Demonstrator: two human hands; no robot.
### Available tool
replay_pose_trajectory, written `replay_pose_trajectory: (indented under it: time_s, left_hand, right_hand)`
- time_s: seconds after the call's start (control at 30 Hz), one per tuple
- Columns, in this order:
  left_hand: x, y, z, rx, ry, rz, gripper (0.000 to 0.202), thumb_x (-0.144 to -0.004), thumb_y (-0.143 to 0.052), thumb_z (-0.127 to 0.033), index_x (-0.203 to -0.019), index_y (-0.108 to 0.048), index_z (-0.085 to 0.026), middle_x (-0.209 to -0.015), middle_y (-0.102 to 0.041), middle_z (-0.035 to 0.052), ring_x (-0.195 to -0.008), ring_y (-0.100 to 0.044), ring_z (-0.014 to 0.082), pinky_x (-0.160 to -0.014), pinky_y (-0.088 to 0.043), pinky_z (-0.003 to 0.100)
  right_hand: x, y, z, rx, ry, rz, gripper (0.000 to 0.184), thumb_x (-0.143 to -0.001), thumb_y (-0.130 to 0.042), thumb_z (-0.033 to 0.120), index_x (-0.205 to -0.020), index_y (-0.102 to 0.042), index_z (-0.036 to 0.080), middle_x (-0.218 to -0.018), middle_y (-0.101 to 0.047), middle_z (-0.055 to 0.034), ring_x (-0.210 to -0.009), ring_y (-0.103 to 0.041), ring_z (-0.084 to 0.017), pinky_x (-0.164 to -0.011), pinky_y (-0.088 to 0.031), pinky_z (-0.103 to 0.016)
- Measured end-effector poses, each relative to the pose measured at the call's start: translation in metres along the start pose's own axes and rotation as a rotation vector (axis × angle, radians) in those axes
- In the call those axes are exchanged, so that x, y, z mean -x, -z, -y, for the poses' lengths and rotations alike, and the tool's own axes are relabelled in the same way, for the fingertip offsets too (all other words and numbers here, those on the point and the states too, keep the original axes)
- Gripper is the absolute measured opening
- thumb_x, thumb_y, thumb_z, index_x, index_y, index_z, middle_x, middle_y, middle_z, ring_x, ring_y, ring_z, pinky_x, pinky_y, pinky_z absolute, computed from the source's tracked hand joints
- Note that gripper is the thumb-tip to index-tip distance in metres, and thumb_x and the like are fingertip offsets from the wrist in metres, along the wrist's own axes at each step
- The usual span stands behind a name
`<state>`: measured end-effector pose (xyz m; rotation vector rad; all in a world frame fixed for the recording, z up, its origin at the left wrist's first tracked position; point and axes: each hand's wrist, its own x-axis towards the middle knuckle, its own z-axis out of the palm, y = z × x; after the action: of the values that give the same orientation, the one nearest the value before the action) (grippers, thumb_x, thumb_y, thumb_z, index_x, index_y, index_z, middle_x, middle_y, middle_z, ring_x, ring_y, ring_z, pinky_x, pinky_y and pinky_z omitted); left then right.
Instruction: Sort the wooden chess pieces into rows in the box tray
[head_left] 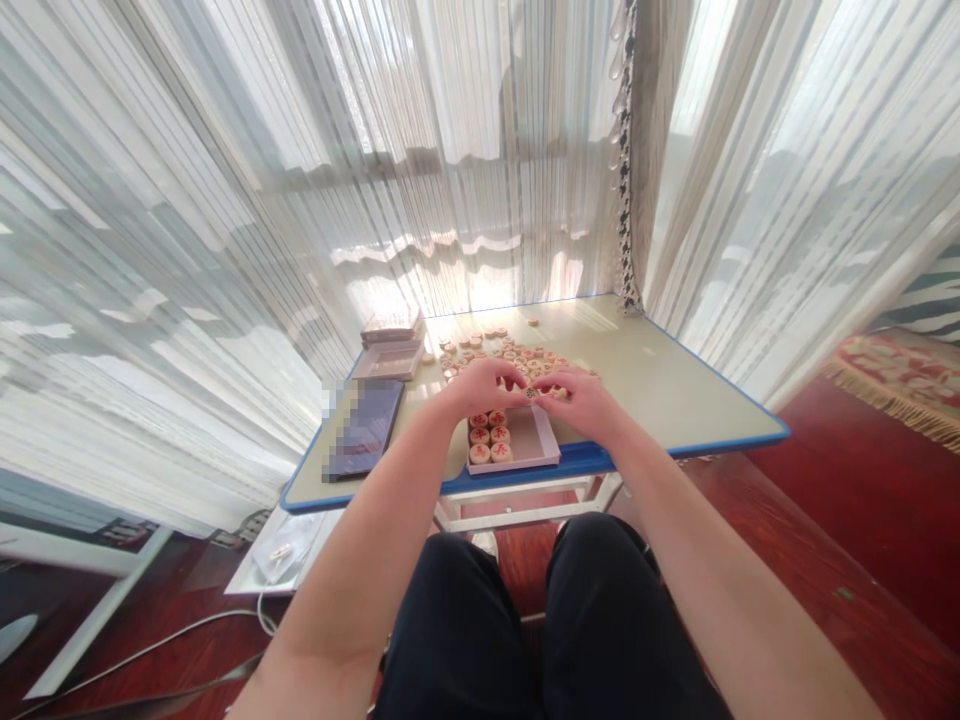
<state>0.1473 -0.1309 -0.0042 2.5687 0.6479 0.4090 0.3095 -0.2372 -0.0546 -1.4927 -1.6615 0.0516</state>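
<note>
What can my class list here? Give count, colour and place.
Table: one, pale, blue-edged, centre.
Box: one, pale, table's near edge.
Boxed pieces: six visible, red-marked, box's left.
Lone piece: one, dark-marked, between hands.
Loose pieces: many, pale, beyond hands.
Tray: one, pale, table's left.
Stack: count unclear, pale, behind tray.
Pad: one, dark, before tray.
Curtains: several, white, behind table.
Cloth: one, reddish, far right.
Floor: one, red, below.
Left hand: one, bare, box's far edge.
Right hand: one, bare, beside left.
Legs: two, dark, before table.
</note>
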Motion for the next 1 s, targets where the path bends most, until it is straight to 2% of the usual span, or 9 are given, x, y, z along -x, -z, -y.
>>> replay_pose_trajectory:
  time_s: [0.27, 0.4, 0.6, 0.73, 0.87, 1.0]
  left_hand:
    - [-0.0031, -0.0058, -0.0008, -0.032, -0.063, 0.028, 0.026, -0.067, -0.064, -0.037, -0.082, -0.071, -0.017, -0.071, -0.062, -0.0003, -0.066, -0.051, 0.011, -0.06, -0.038, 0.022]
    - [-0.0033, -0.0055, -0.0012, -0.067, -0.073, 0.046, 0.025, -0.067, -0.064, -0.036, -0.081, -0.071, -0.018, -0.074, -0.063, -0.0003, -0.068, -0.053, 0.0116, -0.063, -0.039, 0.023]
    - [-0.0023, -0.002, -0.0031, -0.073, -0.097, 0.084, 0.025, -0.067, -0.065, -0.036, -0.084, -0.071, -0.019, -0.074, -0.063, -0.0005, -0.069, -0.053, 0.0113, -0.063, -0.039, 0.022]
    - [-0.0011, 0.0008, -0.0059, -0.052, -0.04, 0.065, 0.026, -0.069, -0.06, -0.037, -0.083, -0.071, -0.018, -0.072, -0.063, -0.0008, -0.067, -0.053, 0.0113, -0.061, -0.038, 0.021]
    - [-0.0008, 0.0, -0.0026, -0.039, -0.016, 0.068, 0.021, -0.069, -0.056, -0.029, -0.077, -0.072, -0.018, -0.07, -0.064, -0.0011, -0.067, -0.053, 0.0116, -0.06, -0.038, 0.021]
    - [-0.0008, -0.001, -0.0006, -0.056, -0.051, 0.094, 0.021, -0.068, -0.056, -0.029, -0.072, -0.073, -0.018, -0.068, -0.063, -0.0004, -0.064, -0.053, 0.0121, -0.062, -0.04, 0.022]
  right_hand:
    - [0.0001, -0.0029, 0.0035, 0.147, -0.06, -0.011, 0.015, -0.071, -0.065, 0.034, -0.079, -0.073, 0.024, -0.087, -0.061, -0.0057, -0.091, -0.051, -0.023, -0.093, -0.035, -0.042]
    - [0.0007, -0.0032, 0.0047, 0.136, -0.063, 0.017, 0.021, -0.07, -0.065, 0.038, -0.085, -0.072, 0.024, -0.088, -0.059, -0.0059, -0.092, -0.049, -0.024, -0.09, -0.038, -0.041]
    - [0.001, -0.0033, 0.0033, 0.139, -0.055, 0.04, 0.017, -0.069, -0.066, 0.034, -0.08, -0.072, 0.023, -0.088, -0.06, -0.0053, -0.093, -0.048, -0.024, -0.089, -0.039, -0.038]
    - [0.0017, -0.0034, 0.0049, 0.177, -0.028, 0.028, 0.015, -0.07, -0.064, 0.031, -0.08, -0.072, 0.023, -0.088, -0.06, -0.0056, -0.094, -0.047, -0.024, -0.089, -0.04, -0.038]
    - [0.0027, -0.0054, 0.006, 0.24, 0.015, 0.04, 0.016, -0.07, -0.062, 0.028, -0.083, -0.072, 0.023, -0.088, -0.059, -0.0062, -0.094, -0.046, -0.024, -0.09, -0.039, -0.038]
    - [0.003, -0.0068, 0.0054, 0.249, 0.02, 0.043, 0.017, -0.07, -0.062, 0.028, -0.084, -0.072, 0.024, -0.087, -0.059, -0.0058, -0.094, -0.047, -0.024, -0.09, -0.039, -0.039]
